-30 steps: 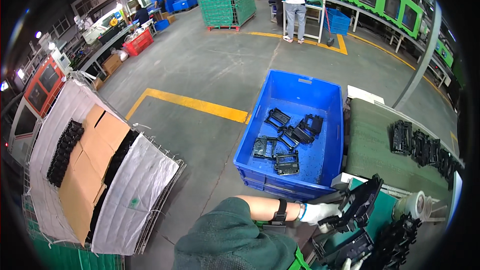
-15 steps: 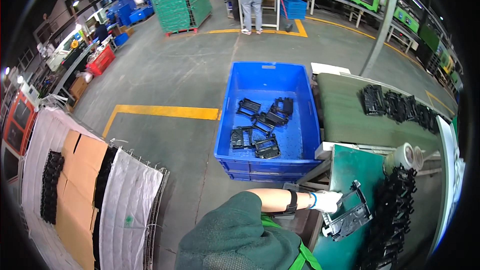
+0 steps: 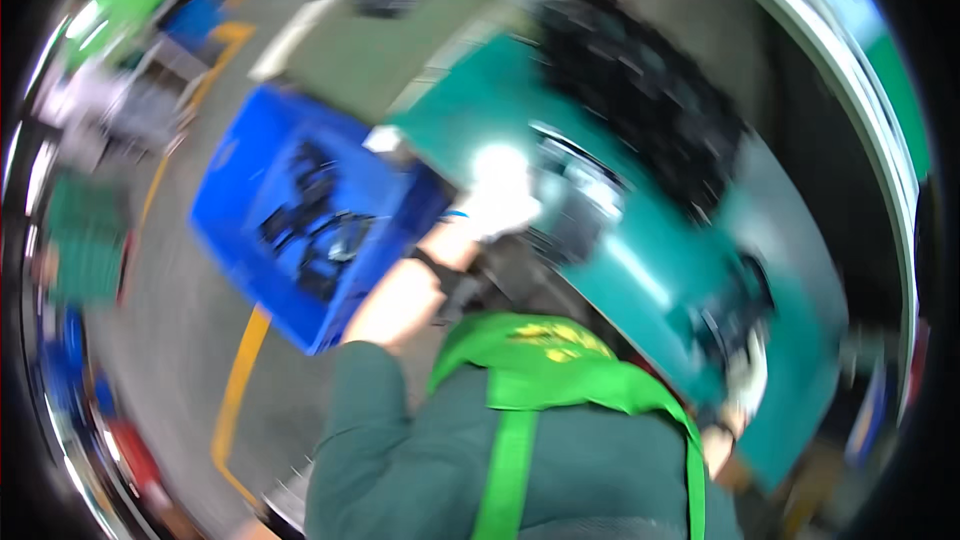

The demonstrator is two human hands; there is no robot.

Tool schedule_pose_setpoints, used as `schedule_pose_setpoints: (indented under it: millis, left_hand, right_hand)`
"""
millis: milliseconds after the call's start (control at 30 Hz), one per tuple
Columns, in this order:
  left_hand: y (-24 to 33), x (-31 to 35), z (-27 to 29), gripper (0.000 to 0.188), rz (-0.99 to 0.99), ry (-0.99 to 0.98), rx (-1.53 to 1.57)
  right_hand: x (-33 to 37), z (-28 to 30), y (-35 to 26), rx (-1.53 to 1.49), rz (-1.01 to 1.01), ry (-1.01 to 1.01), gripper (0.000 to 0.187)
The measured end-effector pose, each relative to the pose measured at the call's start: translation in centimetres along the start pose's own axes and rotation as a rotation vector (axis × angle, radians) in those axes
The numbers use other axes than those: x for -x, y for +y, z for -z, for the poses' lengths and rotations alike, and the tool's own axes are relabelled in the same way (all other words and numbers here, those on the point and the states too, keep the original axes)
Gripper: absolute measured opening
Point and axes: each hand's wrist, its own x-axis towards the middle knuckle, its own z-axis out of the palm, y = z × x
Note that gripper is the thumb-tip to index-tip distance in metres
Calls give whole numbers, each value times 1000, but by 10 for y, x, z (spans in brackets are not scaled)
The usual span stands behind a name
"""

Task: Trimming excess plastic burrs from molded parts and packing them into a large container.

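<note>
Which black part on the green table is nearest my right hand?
The lone black part at your right hand; another single part is by your left hand, the heap sits farther off.

Factory workshop: yellow lines [image 3: 240,380] mark the floor [image 3: 185,300]. A green bench [image 3: 640,265] stands beside a belt [image 3: 400,52]; black parts [image 3: 640,90] line the bench and lie in a blue bin [image 3: 238,195].
</note>
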Motion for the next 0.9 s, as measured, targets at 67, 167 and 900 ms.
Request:
schedule_pose_setpoints:
  millis: [67, 167, 900]
  left_hand:
    - [1, 0, 17, 61, 326, -184, 152]
    - [37, -13, 35, 56, 365, -216, 83]
    - [30, -48, 32, 46, 173, -285, -23]
  right_hand:
    - [-8, -12, 0, 103, -96, 108, 48]
    - [6, -29, -29, 452, -246, 338, 49]
    - [-21, -309, 9, 1799, 958, -796, 40]
